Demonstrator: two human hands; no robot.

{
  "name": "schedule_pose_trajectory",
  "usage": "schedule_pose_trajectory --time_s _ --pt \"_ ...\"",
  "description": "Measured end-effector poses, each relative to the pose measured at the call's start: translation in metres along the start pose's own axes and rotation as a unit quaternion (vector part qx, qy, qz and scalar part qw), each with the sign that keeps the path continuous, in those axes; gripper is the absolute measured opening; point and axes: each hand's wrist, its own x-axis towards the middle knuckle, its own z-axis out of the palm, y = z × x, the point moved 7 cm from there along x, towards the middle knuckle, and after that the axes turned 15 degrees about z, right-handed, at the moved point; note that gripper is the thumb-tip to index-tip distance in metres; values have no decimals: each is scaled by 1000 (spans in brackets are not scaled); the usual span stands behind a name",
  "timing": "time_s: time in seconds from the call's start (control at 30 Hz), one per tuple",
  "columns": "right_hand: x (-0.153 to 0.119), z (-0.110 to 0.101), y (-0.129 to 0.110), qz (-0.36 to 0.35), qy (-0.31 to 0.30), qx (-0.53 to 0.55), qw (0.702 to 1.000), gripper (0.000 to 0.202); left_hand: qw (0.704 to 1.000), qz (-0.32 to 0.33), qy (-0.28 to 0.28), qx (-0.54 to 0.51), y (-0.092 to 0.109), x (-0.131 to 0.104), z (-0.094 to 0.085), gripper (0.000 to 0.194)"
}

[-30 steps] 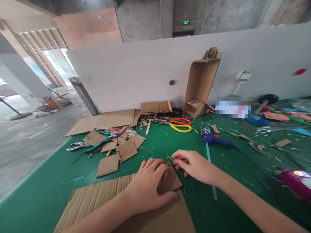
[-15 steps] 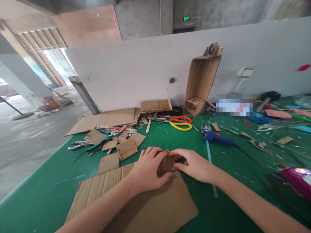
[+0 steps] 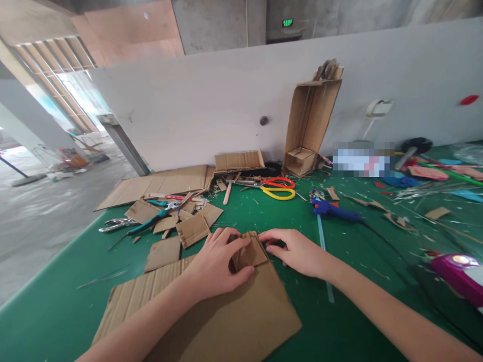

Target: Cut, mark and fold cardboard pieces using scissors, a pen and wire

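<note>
A small square piece of cardboard [image 3: 252,254] lies on the top corner of a large cardboard sheet [image 3: 241,306], close to lined up with its edges. My left hand [image 3: 217,259] rests over the left side of the small piece, fingers on its far edge and thumb on its near side, holding it against the sheet. By the right edge of that corner is my right hand [image 3: 289,249]. Its fingers are bent and slightly apart, with the index fingertip at the edge and nothing visible between finger and thumb.
Cardboard scraps [image 3: 192,230], teal-handled pliers [image 3: 151,221] and scissors [image 3: 277,188] lie beyond the sheet. A blue glue gun [image 3: 335,211] with a cord is to the right, near a magenta device [image 3: 456,274]. A tall cardboard structure [image 3: 311,123] stands against the partition.
The small cardboard piece, tilted up between both hands before, now lies flatter on the sheet's corner. My right finger and thumb have come off it. The view has shifted slightly.
</note>
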Motion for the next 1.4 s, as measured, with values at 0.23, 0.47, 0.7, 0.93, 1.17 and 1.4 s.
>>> schedule_pose_trajectory --time_s 0.23,0.47,0.7,0.93,1.17,1.4 --pt "0 -1 -3 -42 29 -37 998 27 1000 9 -5 -25 -2 0 0 48" --pt "-1 -3 -8 -31 20 -44 998 21 999 -7 -32 -27 -5 -3 -1 48" --pt "10 -6 -16 -18 71 -125 989 22 998 -21 -50 -9 -8 -2 -2 41" --pt "94 13 -58 -87 116 -350 926 55 998 -16 -56 4 -12 -5 -1 46" --pt "158 23 -78 -110 119 -357 920 24 998 -21 -57 8 -15 -7 0 47" --pt "110 -15 -83 -178 207 -217 937 25 998 -29 -55 -7 -15 -8 -1 48"
